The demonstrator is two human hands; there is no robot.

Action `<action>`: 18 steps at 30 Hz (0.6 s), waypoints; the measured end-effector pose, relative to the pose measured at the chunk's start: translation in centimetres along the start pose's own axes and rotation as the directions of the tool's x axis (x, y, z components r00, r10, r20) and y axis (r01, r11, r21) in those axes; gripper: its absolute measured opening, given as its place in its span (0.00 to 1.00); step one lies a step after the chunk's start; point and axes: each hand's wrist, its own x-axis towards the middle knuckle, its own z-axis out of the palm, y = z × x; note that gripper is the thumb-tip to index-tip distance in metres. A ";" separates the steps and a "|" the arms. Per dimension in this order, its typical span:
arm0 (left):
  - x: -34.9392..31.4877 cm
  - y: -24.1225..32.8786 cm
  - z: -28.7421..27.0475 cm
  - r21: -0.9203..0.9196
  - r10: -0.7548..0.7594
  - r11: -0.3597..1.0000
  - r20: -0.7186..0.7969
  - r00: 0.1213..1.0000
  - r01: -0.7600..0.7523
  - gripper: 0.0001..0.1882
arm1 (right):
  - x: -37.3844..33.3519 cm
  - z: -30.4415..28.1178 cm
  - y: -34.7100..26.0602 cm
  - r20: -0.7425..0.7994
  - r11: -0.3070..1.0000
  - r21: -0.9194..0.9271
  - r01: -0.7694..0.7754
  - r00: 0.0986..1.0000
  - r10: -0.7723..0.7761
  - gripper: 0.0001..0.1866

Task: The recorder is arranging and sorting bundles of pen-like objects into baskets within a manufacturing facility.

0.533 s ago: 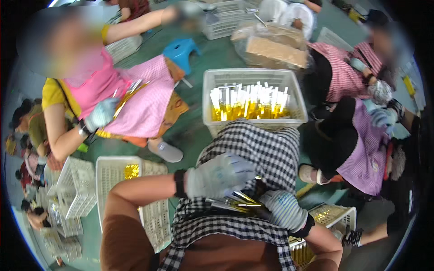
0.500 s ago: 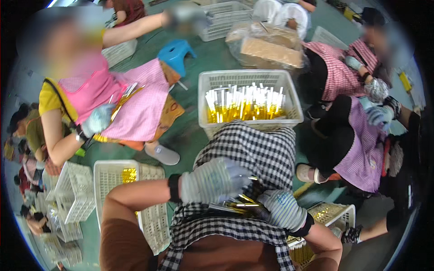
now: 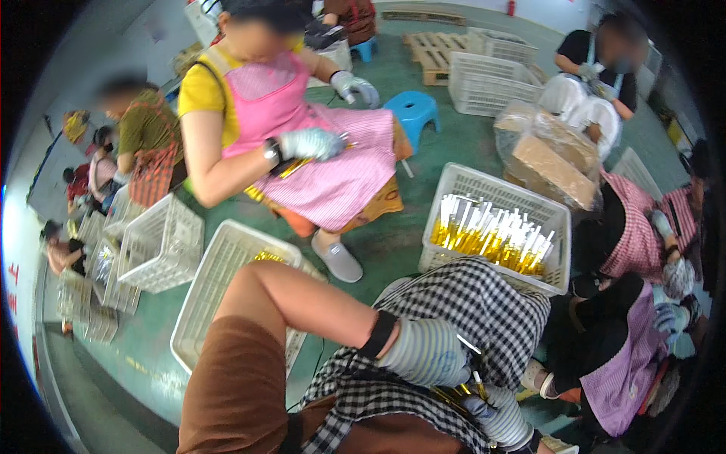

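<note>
Green floor (image 3: 389,238) runs as a strip of open room between a seated co-worker in a pink apron (image 3: 265,98) and the filled crate. Brown cardboard in clear plastic (image 3: 556,170) sits just beyond that crate's far edge; at right, a purple apron (image 3: 624,363) and dark-clad legs bound the space. The wearer's black-and-white checked apron (image 3: 491,310) overlaps the near rim of the filled crate (image 3: 503,194), whose upright sticks show silver above gold. A second white crate (image 3: 215,291) stands at left, partly hidden by the wearer's left arm. A blue stool (image 3: 414,115) stands beside the co-worker. Over the lap, the gloved left hand (image 3: 425,352) is curled round a slim silver stick (image 3: 469,345). The gloved right hand (image 3: 501,418) rests against gold sticks (image 3: 454,394) on the lap; whether it grips them cannot be told.
</note>
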 end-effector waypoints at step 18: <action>-0.7 -4.4 3.2 -0.446 -0.345 0.854 -0.102 0.933 0.267 0.22 | -3.9 -1.2 7.3 -0.410 0.816 -0.578 0.006 0.862 -0.297 0.13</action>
